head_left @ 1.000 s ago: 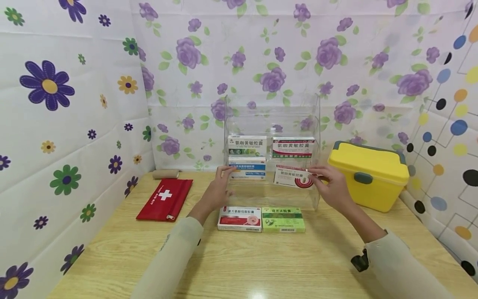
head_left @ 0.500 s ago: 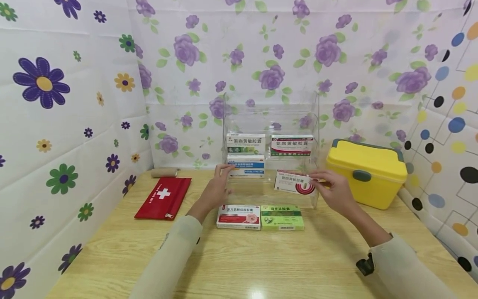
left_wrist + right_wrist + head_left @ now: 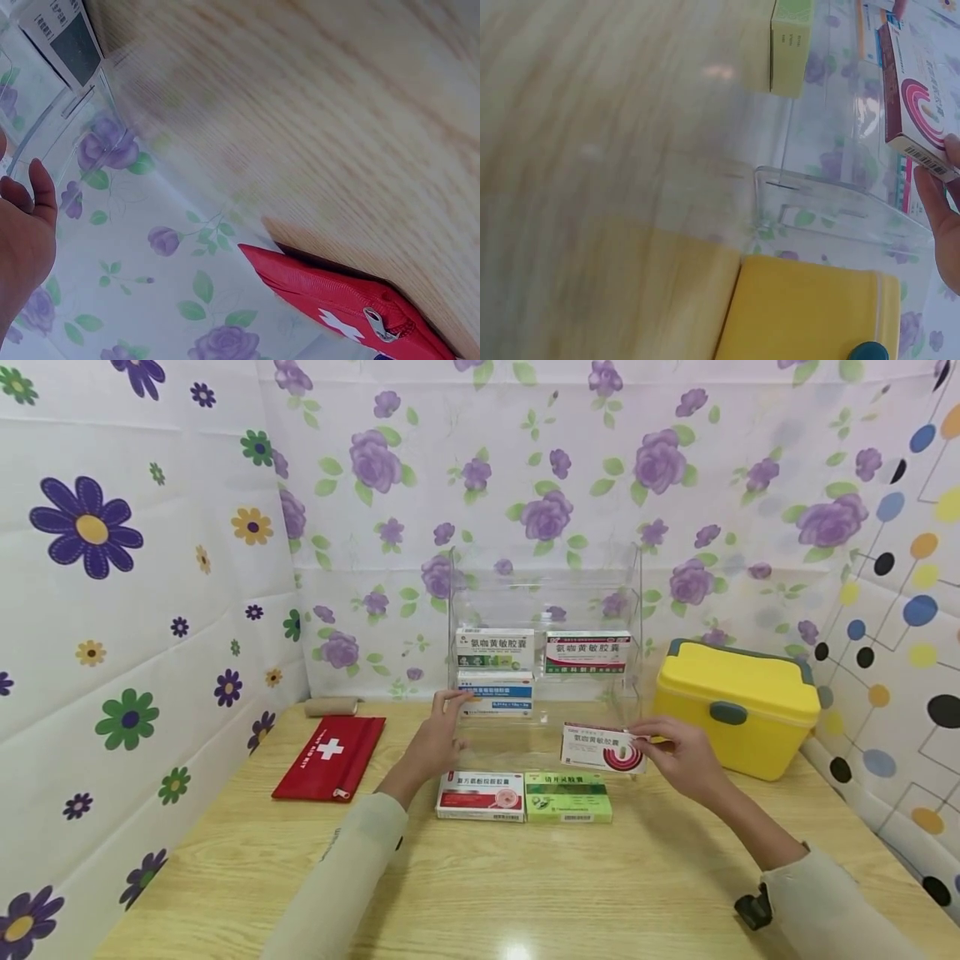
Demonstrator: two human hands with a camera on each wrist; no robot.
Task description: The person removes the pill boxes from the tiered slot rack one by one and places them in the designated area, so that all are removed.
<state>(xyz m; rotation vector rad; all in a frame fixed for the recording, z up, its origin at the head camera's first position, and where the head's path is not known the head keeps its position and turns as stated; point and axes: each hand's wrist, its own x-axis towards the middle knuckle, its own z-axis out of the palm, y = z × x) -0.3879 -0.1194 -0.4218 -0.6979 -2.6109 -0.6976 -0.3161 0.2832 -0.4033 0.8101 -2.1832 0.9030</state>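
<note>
My right hand (image 3: pixel 682 756) pinches the right end of a white and maroon medicine box (image 3: pixel 602 748), held tilted in front of a clear acrylic display rack (image 3: pixel 555 585). In the right wrist view, thumb and fingers grip the barcode end of that box (image 3: pixel 922 105). My left hand (image 3: pixel 433 739) grips the rack's left edge, its fingertips beside a blue and white medicine box (image 3: pixel 510 685). Above that stands a white and green box (image 3: pixel 495 649). A white and pink box (image 3: pixel 587 652) stands on the right of the same upper tier.
A red and white box (image 3: pixel 480 795) and a green box (image 3: pixel 567 797) stand side by side at the rack's foot. A red first aid pouch (image 3: pixel 330 757) and a brown roll (image 3: pixel 332 707) lie left. A yellow lidded case (image 3: pixel 738 710) stands right.
My right hand has brought the white and maroon box down and slightly right, away from the rack's lower tier. The left hand stays at the rack's left edge.
</note>
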